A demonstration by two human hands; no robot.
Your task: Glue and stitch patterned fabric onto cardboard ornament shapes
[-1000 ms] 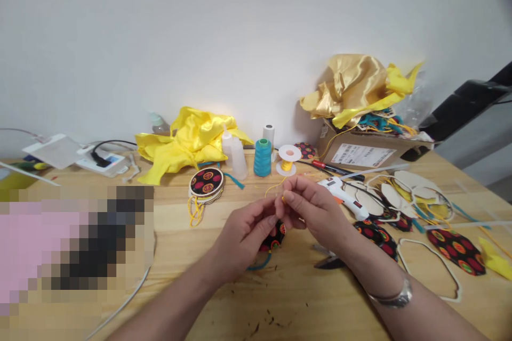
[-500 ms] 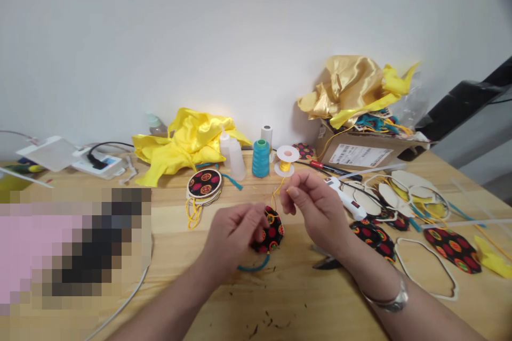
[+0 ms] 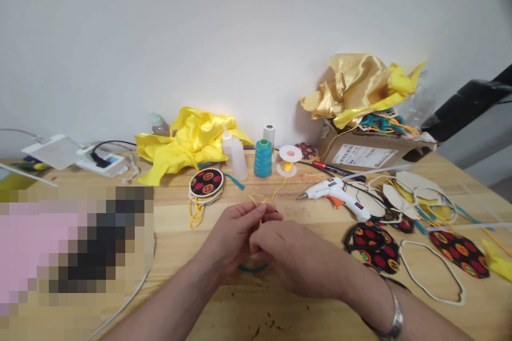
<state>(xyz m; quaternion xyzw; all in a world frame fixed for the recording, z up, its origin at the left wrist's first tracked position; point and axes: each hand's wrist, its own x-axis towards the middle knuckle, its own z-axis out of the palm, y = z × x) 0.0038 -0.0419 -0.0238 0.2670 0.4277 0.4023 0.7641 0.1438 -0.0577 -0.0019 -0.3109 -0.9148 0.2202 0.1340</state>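
My left hand point(image 3: 237, 232) is closed, its thumb and fingertips pinching a thin yellow cord point(image 3: 256, 195) whose loose ends stick out above. Just in front and to the right, my right hand point(image 3: 294, 258) is curled shut against the left fingers, with the cord running down into its grip. The dark patterned fabric piece under my hands is hidden now; a curve of teal cord point(image 3: 253, 268) shows below them. From the white spool of yellow cord point(image 3: 288, 167), a strand trails down toward my fingers.
Behind stand a teal thread cone point(image 3: 263, 160) and squeeze bottles point(image 3: 239, 160) beside yellow satin point(image 3: 184, 144). A fabric-covered hoop point(image 3: 207, 183) lies left. To the right are a glue gun point(image 3: 338, 194), fabric pieces point(image 3: 460, 253), a wooden outline frame point(image 3: 432, 274) and a cardboard box point(image 3: 372, 154).
My right hand has come down and left from beside the spool to meet my left hand. The glue gun is now uncovered, while the patterned fabric between my hands is now covered.
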